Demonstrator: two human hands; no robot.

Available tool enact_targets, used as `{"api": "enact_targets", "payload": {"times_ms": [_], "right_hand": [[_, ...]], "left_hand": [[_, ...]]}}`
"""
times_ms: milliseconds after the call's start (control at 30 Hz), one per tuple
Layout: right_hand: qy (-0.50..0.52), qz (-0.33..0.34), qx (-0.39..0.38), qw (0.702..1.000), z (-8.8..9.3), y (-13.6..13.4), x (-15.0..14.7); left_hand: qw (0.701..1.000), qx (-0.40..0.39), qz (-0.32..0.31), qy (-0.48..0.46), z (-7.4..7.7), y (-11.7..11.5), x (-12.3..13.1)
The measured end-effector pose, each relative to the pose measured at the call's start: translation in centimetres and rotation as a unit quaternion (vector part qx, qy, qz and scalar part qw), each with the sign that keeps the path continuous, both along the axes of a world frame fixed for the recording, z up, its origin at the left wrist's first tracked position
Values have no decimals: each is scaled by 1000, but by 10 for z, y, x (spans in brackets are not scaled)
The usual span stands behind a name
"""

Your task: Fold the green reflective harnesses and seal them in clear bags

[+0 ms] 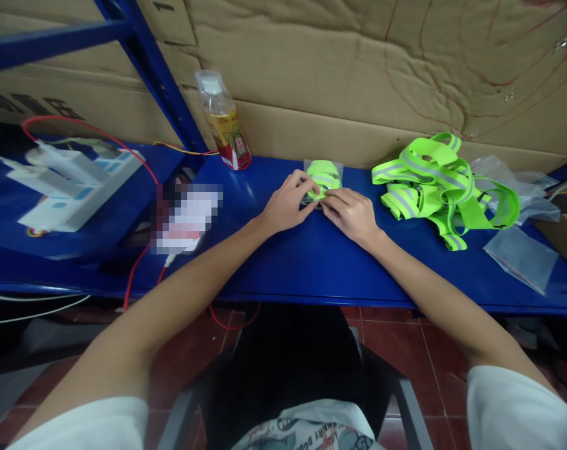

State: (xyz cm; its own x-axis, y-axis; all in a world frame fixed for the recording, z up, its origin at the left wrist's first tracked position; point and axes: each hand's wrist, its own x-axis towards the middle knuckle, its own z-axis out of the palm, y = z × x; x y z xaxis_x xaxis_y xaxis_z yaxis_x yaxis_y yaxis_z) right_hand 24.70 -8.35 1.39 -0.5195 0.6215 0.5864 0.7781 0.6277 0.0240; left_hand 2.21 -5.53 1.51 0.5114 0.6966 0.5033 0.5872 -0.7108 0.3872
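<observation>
A small clear plastic bag with a folded neon-green reflective strap inside [324,176] lies on the blue shelf [311,262] in front of me. My left hand [287,203] pinches the near edge of that bag with its fingers closed. My right hand [351,212] presses and pinches the same edge from the right, fingers curled. Both hands meet at the bag's opening. To the right lies a loose heap of neon-green reflective straps [440,184] with grey stripes.
A plastic drink bottle [223,119] leans against the cardboard wall. Empty clear bags [522,253] lie at the right. A white power strip [72,184] with red wire sits at the left, beside a blue rack post [156,75]. A dark stool shows below.
</observation>
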Motion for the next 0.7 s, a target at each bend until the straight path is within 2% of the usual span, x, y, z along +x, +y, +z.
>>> {"api": "enact_targets", "payload": {"times_ms": [233,500,700], "right_hand": [[0,-25,-9,1000,3,-3,-3],[2,-31,-26,999,5,-5,-9],[18,-12,-13,1000,0,-2,-7]], "left_hand": [[997,35,31,69,2,-1,6],[997,5,68,-46,-7,9,14],[988,-60,103,-98,-19,25,20]]}}
